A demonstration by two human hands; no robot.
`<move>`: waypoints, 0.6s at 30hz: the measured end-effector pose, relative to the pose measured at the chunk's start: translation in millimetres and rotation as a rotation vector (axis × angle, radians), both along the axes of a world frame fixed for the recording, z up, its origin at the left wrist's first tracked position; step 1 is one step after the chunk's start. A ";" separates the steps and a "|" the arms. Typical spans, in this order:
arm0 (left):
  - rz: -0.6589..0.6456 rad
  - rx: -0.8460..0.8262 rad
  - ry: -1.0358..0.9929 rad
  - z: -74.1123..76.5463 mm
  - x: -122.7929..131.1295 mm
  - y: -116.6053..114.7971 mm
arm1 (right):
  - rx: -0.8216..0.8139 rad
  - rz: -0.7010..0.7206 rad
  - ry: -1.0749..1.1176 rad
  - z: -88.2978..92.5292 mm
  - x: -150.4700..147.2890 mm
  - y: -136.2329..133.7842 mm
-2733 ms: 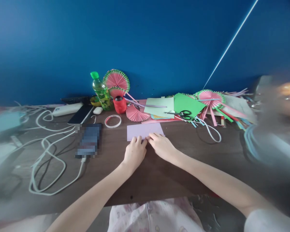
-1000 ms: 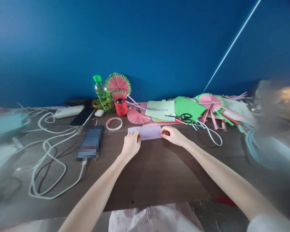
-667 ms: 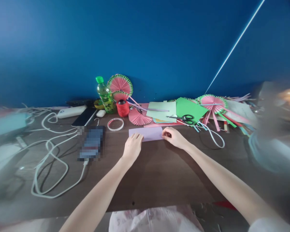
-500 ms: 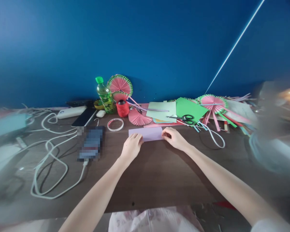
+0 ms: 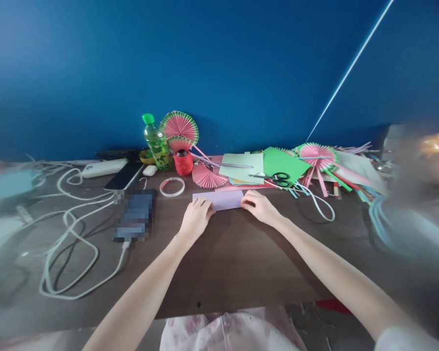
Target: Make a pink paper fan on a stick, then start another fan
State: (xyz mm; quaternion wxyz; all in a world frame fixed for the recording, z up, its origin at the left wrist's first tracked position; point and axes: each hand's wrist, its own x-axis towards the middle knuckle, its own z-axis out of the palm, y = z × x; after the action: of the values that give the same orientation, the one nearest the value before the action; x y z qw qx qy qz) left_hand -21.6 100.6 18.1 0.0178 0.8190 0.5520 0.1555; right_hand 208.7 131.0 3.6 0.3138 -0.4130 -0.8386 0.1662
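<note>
A: Where's the paper (image 5: 229, 200)?

B: Centre of the frame, lilac, flat on the desk (image 5: 241, 263), its long side running left to right.

A: And the hands?

B: 2, at opposite ends of it. The left hand (image 5: 196, 214) curls over the lower left part, fingers close together; I can't tell whether they pinch or only press. The right hand (image 5: 261, 207) is drawn in narrow, thumb and fingertips holding the right end.

A: What's close by?

B: Just above the paper, a pink fan (image 5: 209, 177) lies spread. A tape roll (image 5: 171, 187) lies to the upper left. To the upper right, scissors (image 5: 281, 179) rest across a pale sheet (image 5: 241, 165) and a green sheet (image 5: 285, 163).

A: Farther out on the desk?

B: It's dark brown, crowded along the back. Left of centre there's a phone (image 5: 134, 214), its screen pixelated; a white cable (image 5: 123, 251) runs from it and loops across the lower left. Higher up, a bottle (image 5: 156, 148) with a green cap stands beside a red cup (image 5: 183, 165). Behind them a green-rimmed fan (image 5: 179, 126) stands upright.

A: The room?

B: A deep blue wall (image 5: 219, 63) fills the upper frame, with a slanting white line (image 5: 351, 68) at upper right. The far right is too blurred to make out.
</note>
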 end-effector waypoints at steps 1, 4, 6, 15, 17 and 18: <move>-0.001 -0.001 -0.001 0.4 -0.3 0.7 | -0.007 -0.006 0.001 -0.4 -0.8 0.7; 0.024 0.022 0.011 -1.0 -0.4 3.8 | -0.030 -0.041 -0.006 -2.3 -3.7 4.1; 0.039 0.029 0.015 -3.1 -0.2 6.2 | -0.050 -0.077 0.003 -3.4 -5.9 6.6; 0.066 -0.043 -0.207 -3.5 -5.4 8.7 | -0.205 -0.148 0.087 -3.9 -9.2 11.3; 0.085 -0.048 -0.231 -1.6 -7.2 6.6 | -0.199 -0.150 0.083 -4.7 -9.7 12.0; 0.104 -0.035 -0.219 -0.7 -7.8 5.3 | -0.191 -0.151 0.081 -5.1 -10.0 12.3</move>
State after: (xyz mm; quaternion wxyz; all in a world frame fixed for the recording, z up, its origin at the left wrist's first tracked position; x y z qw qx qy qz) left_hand -29.5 105.8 17.3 0.0841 0.7670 0.5910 0.2352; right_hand 198.6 143.4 -1.5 0.3181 -0.4958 -0.7723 0.2379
